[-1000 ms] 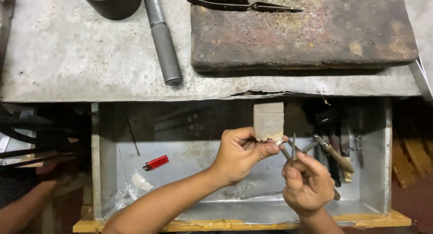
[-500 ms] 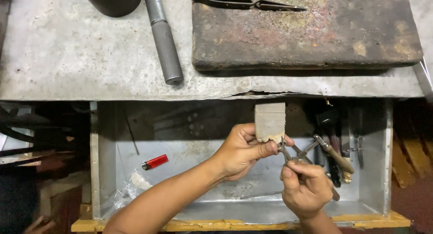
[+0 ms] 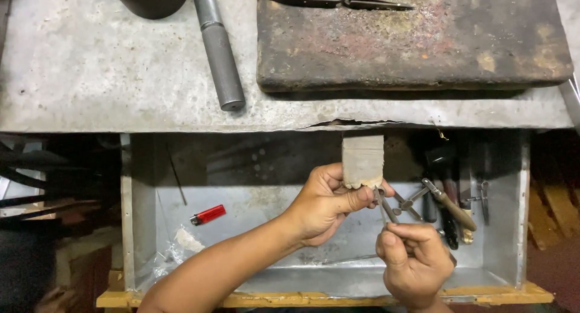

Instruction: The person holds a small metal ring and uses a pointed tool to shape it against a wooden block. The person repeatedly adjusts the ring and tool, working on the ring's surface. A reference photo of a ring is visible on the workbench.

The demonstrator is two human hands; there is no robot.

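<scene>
- Small plastic lighter (image 3: 208, 214) — bright red with a silvery cap.
- Flat metal bench top (image 3: 90, 71) — dull grey, mottled.
- Thick slab block (image 3: 417, 44) — rusty brown, speckled with pale flecks.
- Small wooden peg block (image 3: 362, 161) — pale tan.
- Open metal drawer (image 3: 138, 228) — grey, with a yellowish front edge.

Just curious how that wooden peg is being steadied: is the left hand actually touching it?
Touching. The head view shows the left hand with its fingers pressed against the lower end of the wooden peg, no gap visible.
</scene>
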